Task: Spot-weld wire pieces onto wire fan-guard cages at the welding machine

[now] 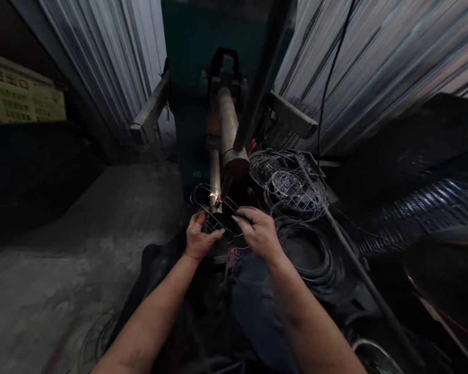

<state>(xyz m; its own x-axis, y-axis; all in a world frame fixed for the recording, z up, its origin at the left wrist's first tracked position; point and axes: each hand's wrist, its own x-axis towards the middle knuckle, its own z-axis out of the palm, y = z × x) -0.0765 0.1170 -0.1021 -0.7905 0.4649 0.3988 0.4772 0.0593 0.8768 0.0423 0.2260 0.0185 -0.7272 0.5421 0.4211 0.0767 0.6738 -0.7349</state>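
Steel wire, thin and bent into a small round grid frame [218,210], sits between our hands under the tapered tip of the grey metal welding electrode [234,163], where an orange spark [211,196] glows at one crossing. We pinch its near rim with the fingers of our left hand [199,241] and right hand [258,231], both closed on the wire. To weld well, we judge it should stay level and steady, with fingertips well clear of the spark.
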